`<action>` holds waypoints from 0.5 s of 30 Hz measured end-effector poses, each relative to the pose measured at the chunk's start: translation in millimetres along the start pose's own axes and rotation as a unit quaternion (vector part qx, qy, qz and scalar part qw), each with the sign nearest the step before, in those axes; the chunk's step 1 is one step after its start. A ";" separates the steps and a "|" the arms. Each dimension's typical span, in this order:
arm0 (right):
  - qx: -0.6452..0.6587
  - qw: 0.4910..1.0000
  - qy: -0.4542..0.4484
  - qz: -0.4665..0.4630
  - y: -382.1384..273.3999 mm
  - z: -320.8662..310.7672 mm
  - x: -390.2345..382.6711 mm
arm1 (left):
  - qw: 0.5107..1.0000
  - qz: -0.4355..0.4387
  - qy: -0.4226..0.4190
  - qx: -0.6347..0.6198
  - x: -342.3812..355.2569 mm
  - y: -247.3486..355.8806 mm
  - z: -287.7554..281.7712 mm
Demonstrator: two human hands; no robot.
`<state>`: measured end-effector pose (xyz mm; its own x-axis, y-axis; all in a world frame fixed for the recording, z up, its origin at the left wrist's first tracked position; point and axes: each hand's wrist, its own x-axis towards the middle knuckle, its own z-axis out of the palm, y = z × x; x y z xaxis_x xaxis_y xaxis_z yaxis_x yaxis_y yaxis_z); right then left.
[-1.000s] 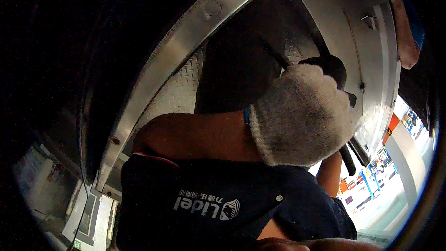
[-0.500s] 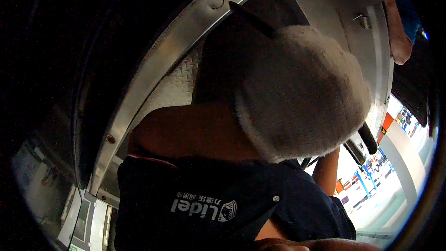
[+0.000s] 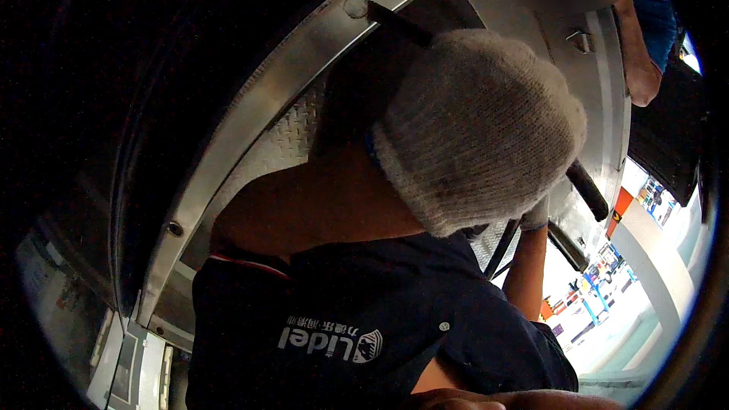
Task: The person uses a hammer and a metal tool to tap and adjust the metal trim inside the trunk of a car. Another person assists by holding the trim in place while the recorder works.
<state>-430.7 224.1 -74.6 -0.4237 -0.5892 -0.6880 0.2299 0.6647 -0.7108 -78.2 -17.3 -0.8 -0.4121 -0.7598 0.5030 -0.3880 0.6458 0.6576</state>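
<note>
My left hand (image 3: pixel 486 125), in a grey knitted glove, is wrapped around a black bar (image 3: pixel 399 24) and fills the middle of the view. One end of the bar sticks out beside a round plug on a curved metal beam; a dark rod end (image 3: pixel 588 191) shows on the other side of the glove and looks like the same bar. Past my left wrist, my right hand (image 3: pixel 536 216), gloved too, is mostly hidden. Only its cuff and part of its back show beside a thin dark rod (image 3: pixel 503 249), so its fingers cannot be made out.
A curved metal beam (image 3: pixel 228 137) arches across the left, with tread plate (image 3: pixel 292 133) behind it. At upper right stands another person, whose bare arm (image 3: pixel 638 57) rests near a pale panel with a metal latch (image 3: pixel 581 40). A bright workshop floor lies at lower right.
My left hand has shifted slightly up and left, with the bar still in its grip. More of the bar and of my right glove now shows.
</note>
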 end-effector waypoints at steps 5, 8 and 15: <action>0.045 0.994 0.072 0.066 7.5 -1.5 10.2 | 1.000 -0.002 0.009 0.007 2.8 2.8 -0.6; -0.018 0.999 0.016 0.030 -5.5 9.7 10.3 | 1.000 -0.004 0.017 0.010 4.8 2.8 0.0; -0.065 0.997 -0.024 0.036 -12.8 15.7 6.5 | 0.999 -0.001 0.039 0.024 14.2 3.1 -2.6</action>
<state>-422.8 204.5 -72.3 -0.3678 -0.5561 -0.7453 0.1421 0.7585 -0.6360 -83.0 -26.3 9.9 -0.3459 -0.7638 0.5449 -0.4287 0.6453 0.6323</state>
